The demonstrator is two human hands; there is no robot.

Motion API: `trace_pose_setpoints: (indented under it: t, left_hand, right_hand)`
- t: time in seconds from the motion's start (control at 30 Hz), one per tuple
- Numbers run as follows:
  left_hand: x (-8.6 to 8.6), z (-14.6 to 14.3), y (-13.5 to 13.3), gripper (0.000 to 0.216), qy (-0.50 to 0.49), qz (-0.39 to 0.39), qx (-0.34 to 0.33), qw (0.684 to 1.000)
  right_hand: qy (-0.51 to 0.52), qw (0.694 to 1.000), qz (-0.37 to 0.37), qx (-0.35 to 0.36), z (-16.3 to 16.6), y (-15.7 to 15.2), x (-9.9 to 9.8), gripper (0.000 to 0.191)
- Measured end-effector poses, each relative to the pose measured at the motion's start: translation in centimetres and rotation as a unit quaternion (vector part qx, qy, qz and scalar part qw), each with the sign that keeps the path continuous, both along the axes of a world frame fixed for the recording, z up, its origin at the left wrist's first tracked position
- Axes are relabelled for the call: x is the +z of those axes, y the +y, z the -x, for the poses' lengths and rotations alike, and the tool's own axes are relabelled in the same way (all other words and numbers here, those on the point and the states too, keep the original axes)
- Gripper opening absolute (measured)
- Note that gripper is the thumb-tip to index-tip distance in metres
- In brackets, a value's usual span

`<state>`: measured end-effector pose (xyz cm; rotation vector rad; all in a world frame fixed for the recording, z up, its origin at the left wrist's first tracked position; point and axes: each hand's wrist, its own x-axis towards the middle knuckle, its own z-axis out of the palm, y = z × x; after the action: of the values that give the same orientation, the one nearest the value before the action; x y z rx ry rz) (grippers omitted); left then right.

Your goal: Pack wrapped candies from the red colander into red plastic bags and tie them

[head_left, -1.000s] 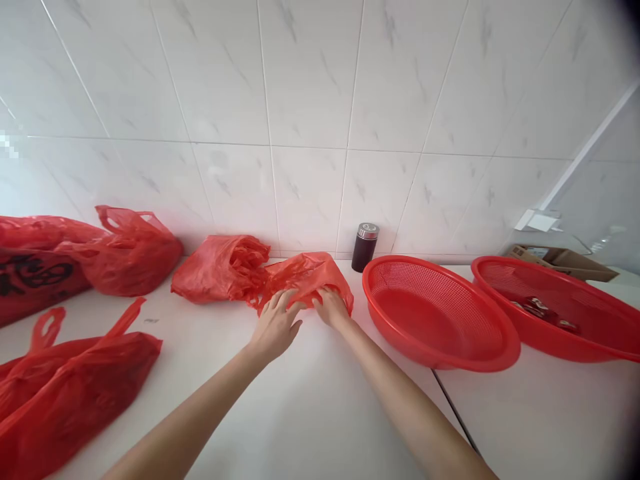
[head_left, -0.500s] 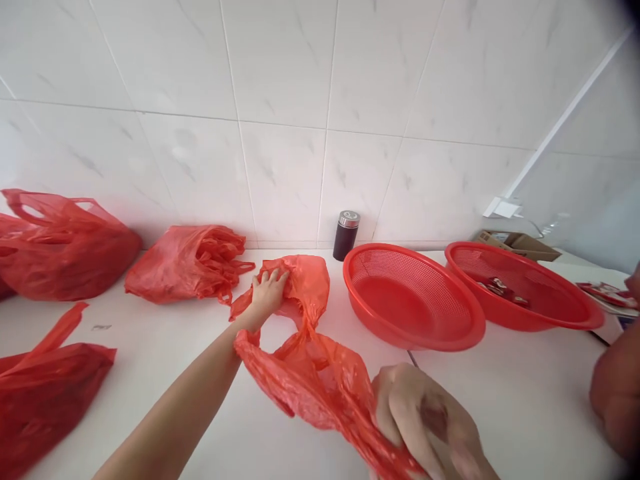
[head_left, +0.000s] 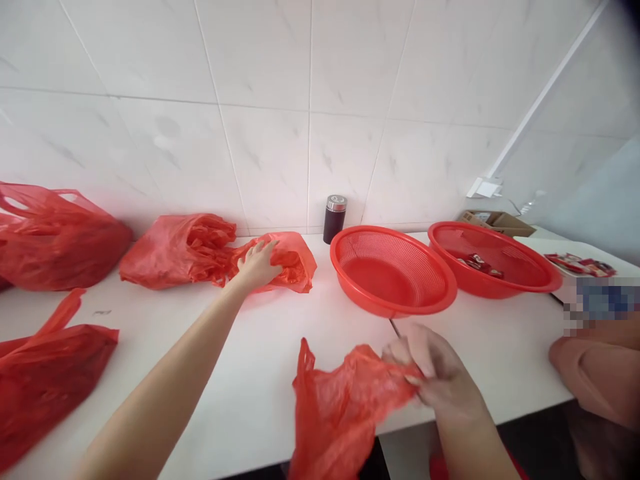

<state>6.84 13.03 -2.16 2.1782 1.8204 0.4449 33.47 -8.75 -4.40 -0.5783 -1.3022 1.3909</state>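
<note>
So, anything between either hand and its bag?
Nothing visible. The right hand pinches the hanging bag directly. The left hand lies over the back bag, nothing showing in between; contact under the palm is hidden. The near basket stands to that bag's right, out of the way.

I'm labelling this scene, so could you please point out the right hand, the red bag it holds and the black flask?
Right hand [head_left: 439, 372]: head view, middle of the hand.
Red bag [head_left: 340, 403]: head view, middle of its hanging body.
Black flask [head_left: 334, 225]: head view, its dark side wall.
</note>
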Motion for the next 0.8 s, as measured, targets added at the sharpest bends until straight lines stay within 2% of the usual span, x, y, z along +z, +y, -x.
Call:
trace_pose_setpoints:
  t: [0.07,0.1,0.17,0.2,0.23,0.3,0.4,0.43,0.47,0.53,0.6,0.63,0.7,0.73,0.8]
  left_hand:
    - [1.1,-1.0,-4.5,0.053,-0.057,-0.006,-0.088,0.994]
    - [1.0,-1.6,-7.0,0.048,-0.129,0.001,-0.17,0.977]
    - [-0.2,-3.1,-11.6,0.047,-0.185,0.027,-0.306,0.933]
    - [-1.3,-3.8,-13.5,0.043,-0.177,0.05,-0.36,0.915]
    - [-2.5,-4.4,-15.0,0.034,-0.184,0.056,-0.383,0.903]
    - [-4.9,-5.0,-16.9,0.02,-0.191,0.071,-0.384,0.901]
    - [-7.0,-3.9,-17.3,0.032,-0.271,0.142,-0.273,0.912]
    - [-7.2,-3.1,-17.1,0.033,-0.319,0.165,-0.214,0.909]
    - [-7.1,-2.2,-16.9,0.033,-0.374,0.18,-0.149,0.898]
    - [-6.9,-0.8,-16.3,0.032,-0.478,0.189,-0.023,0.858]
    - [-6.7,-0.3,-15.9,0.032,-0.544,0.199,0.063,0.813]
    - [-6.7,-0.5,-15.7,0.033,-0.56,0.202,0.085,0.799]
    - [-6.9,-1.5,-15.4,0.033,-0.568,0.205,0.091,0.792]
    - [-6.9,-2.3,-15.2,0.034,-0.559,0.21,0.083,0.797]
    - [-7.0,-4.1,-14.8,0.034,-0.523,0.239,0.059,0.816]
  right_hand:
    - [0.015,1.0,0.007,-0.013,0.0,1.3,-0.4,0.034]
    - [0.023,1.0,0.008,-0.02,0.0,1.6,-0.5,0.032]
    - [0.037,0.999,0.006,-0.035,0.3,1.4,-0.4,0.034]
    - [0.041,0.998,0.007,-0.047,0.4,1.1,-0.3,0.036]
    - [0.04,0.997,0.01,-0.065,0.5,0.9,-0.1,0.039]
    - [0.027,0.993,0.01,-0.119,0.2,0.7,0.1,0.041]
    - [-0.082,0.965,-0.018,-0.247,-2.8,1.6,0.2,0.027]
    - [-0.144,0.938,-0.033,-0.314,-4.7,2.3,0.0,0.025]
    - [-0.217,0.895,-0.046,-0.387,-7.2,3.0,-0.2,0.026]
    - [-0.322,0.751,-0.047,-0.574,-13.1,4.6,-0.9,0.034]
    - [-0.398,0.627,0.032,-0.669,-19.5,6.2,-1.8,0.046]
    - [-0.427,0.592,0.084,-0.678,-22.4,6.9,-2.3,0.055]
    - [-0.435,0.558,0.162,-0.688,-27.1,8.2,-3.2,0.065]
    - [-0.433,0.552,0.171,-0.692,-28.7,8.8,-3.6,0.063]
    - [-0.426,0.546,0.141,-0.708,-30.6,9.7,-4.2,0.051]
